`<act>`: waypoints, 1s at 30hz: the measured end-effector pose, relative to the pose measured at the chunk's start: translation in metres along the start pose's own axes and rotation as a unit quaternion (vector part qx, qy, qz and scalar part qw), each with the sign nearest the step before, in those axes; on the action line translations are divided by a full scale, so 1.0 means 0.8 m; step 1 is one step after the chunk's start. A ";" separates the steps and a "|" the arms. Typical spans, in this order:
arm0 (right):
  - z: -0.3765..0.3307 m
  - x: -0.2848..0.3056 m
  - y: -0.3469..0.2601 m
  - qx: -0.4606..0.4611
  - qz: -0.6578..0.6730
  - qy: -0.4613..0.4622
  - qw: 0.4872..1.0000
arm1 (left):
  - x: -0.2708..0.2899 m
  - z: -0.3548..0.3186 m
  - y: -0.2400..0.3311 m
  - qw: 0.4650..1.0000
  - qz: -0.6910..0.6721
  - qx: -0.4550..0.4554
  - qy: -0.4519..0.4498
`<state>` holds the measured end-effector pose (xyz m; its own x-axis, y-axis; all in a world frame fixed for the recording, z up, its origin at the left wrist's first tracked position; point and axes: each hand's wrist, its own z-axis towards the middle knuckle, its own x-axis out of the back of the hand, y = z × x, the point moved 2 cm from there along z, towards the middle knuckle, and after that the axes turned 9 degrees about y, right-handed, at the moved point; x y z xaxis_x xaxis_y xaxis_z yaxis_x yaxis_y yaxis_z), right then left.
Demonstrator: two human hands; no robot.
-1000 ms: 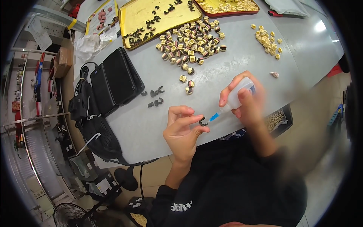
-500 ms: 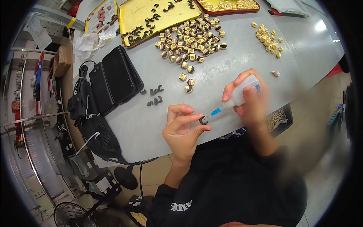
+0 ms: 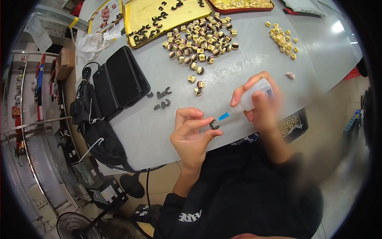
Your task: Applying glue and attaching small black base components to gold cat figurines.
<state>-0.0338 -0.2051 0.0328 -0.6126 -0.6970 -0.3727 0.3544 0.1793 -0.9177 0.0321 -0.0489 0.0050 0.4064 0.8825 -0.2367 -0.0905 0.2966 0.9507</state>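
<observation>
My left hand (image 3: 191, 133) pinches a small dark C-shaped piece (image 3: 214, 125) between thumb and fingertips, just over the near edge of the grey table (image 3: 254, 67). My right hand (image 3: 260, 101) grips a small white squeeze bottle (image 3: 254, 95). Its blue nozzle (image 3: 224, 116) points at the dark piece and almost touches it. Three more dark C-shaped pieces (image 3: 161, 99) lie on the table to the left of my left hand.
A heap of small cream-and-dark blocks (image 3: 199, 44) lies mid-table, with a smaller cream pile (image 3: 281, 38) at right. A yellow tray (image 3: 159, 18) with dark pieces sits behind. Black flat devices (image 3: 119, 81) lie at left. A dark bin of cream pieces (image 3: 292, 123) hangs below the edge.
Both hands have stayed almost in place. The bottle's nozzle has edged a little nearer to the dark piece in my left hand.
</observation>
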 end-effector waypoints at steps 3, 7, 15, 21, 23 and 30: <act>0.000 0.001 0.001 -0.004 0.000 0.002 1.000 | 0.001 0.000 -0.001 1.000 0.003 -0.007 0.000; 0.002 0.006 0.006 0.009 -0.001 0.008 1.000 | 0.003 0.000 -0.001 1.000 0.005 -0.007 0.008; 0.016 0.026 -0.002 0.051 0.067 0.070 0.994 | 0.000 0.001 -0.003 0.999 -0.016 0.001 0.035; 0.027 0.061 -0.007 0.131 -0.144 0.038 0.980 | 0.002 -0.002 -0.001 0.999 -0.018 -0.008 0.041; 0.028 0.076 -0.007 0.162 -0.210 0.035 0.963 | 0.001 -0.004 -0.001 0.999 -0.029 -0.016 0.035; 0.022 0.082 -0.013 0.046 -0.253 0.048 0.965 | 0.007 -0.008 -0.003 0.998 -0.046 0.019 0.039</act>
<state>-0.0654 -0.2651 0.0204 -0.7844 -0.6113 0.1048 0.0517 -0.2329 -0.9711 0.0288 -0.0425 -0.0001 0.3400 0.8780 -0.3369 -0.0216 0.3655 0.9306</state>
